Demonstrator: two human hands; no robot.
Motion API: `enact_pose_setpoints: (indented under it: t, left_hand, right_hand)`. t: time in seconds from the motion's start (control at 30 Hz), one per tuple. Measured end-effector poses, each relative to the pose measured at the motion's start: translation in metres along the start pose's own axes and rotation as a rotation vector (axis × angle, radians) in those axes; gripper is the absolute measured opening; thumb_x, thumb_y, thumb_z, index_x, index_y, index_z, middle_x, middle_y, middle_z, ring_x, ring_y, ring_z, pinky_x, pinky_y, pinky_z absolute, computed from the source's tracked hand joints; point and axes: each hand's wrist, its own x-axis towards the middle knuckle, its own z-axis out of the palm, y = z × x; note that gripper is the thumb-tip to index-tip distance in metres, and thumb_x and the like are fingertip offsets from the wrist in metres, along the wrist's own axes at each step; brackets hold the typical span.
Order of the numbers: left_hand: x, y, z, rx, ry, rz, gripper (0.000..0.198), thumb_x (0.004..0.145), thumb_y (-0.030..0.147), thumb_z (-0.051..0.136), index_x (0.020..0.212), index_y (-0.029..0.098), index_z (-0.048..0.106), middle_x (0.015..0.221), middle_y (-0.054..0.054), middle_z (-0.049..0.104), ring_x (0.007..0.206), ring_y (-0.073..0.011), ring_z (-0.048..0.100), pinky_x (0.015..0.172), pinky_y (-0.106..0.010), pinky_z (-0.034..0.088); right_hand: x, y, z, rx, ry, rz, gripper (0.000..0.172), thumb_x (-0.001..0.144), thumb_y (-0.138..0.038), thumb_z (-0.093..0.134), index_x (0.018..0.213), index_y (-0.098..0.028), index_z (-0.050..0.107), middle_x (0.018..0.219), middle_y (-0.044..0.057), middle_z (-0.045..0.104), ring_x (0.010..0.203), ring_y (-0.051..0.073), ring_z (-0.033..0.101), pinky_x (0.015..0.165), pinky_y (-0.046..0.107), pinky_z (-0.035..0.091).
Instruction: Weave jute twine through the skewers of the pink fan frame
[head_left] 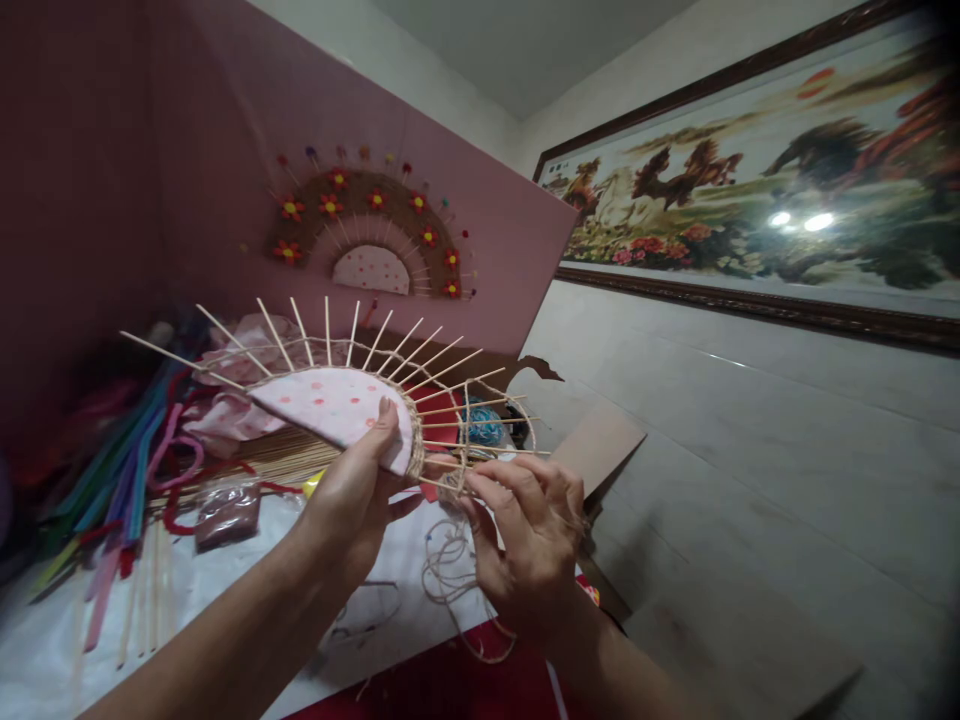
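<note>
My left hand (360,475) grips a half-round piece (330,400) covered in pale cloth with red dots, thumb on its face and fingers behind. Thin wooden sticks (328,330) fan out from its curved edge. Jute twine (415,435) is wound between the sticks close to that edge at the right, and a looser strand runs farther out. My right hand (525,520) is closed, its fingertips pinching the twine by the lowest sticks. A loose tangle of twine (450,560) hangs below, between my hands.
A pink board (495,230) stands behind, bearing a finished-looking fan with red flowers (377,200). Coloured pipe cleaners (142,470), a small plastic-wrapped brown packet (227,512) and blue yarn (484,422) lie about the table. A framed horse picture (675,190) hangs on the tiled wall at right.
</note>
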Motion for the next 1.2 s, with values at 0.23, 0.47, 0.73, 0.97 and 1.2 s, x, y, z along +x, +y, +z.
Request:
enact_pose_setpoints:
  t: [0.23,0.47,0.73,0.97,1.2]
  left_hand:
    - [0.001,0.000,-0.001,0.019,-0.007,-0.006,0.030,0.072,0.050,0.060,0.076,0.021,0.055,0.069,-0.003,0.064,0.064,-0.0187,0.058,0.071,-0.038,0.037]
    - [-0.002,0.000,0.000,0.003,0.003,0.004,0.029,0.070,0.047,0.064,0.074,0.020,0.055,0.069,-0.004,0.065,0.065,-0.0194,0.059,0.069,-0.036,0.038]
    - [-0.002,0.000,0.000,0.016,-0.005,0.008,0.027,0.069,0.046,0.064,0.074,0.021,0.055,0.069,-0.003,0.065,0.065,-0.0202,0.059,0.070,-0.037,0.037]
    - [-0.001,0.002,0.000,0.038,-0.003,0.006,0.026,0.073,0.047,0.060,0.076,0.021,0.054,0.068,-0.004,0.065,0.064,-0.0199,0.058,0.070,-0.037,0.037]
    - [0.000,0.003,-0.001,0.014,0.013,0.008,0.026,0.070,0.045,0.064,0.072,0.020,0.054,0.064,-0.003,0.063,0.063,-0.0196,0.058,0.069,-0.036,0.037]
  right_hand:
    - [0.001,-0.001,-0.003,0.045,-0.032,0.035,0.015,0.077,-0.016,0.061,0.092,-0.016,0.064,0.093,0.007,0.067,0.092,0.024,0.053,0.084,0.043,0.037]
    - [0.005,-0.005,-0.006,0.027,0.009,0.051,0.014,0.078,-0.014,0.058,0.091,-0.016,0.063,0.089,0.007,0.066,0.090,0.023,0.055,0.084,0.042,0.039]
    - [0.009,-0.004,-0.011,0.072,0.113,0.129,0.008,0.077,-0.012,0.061,0.081,-0.019,0.059,0.079,0.003,0.065,0.081,0.019,0.057,0.078,0.038,0.040]
    - [0.013,-0.005,-0.019,0.039,0.146,0.120,0.012,0.080,-0.008,0.055,0.084,-0.019,0.056,0.076,0.003,0.063,0.076,0.018,0.056,0.076,0.036,0.039]
    - [-0.008,-0.024,-0.021,0.151,0.101,0.061,0.010,0.082,-0.010,0.044,0.082,-0.016,0.051,0.065,0.003,0.052,0.062,0.016,0.048,0.060,0.031,0.034]
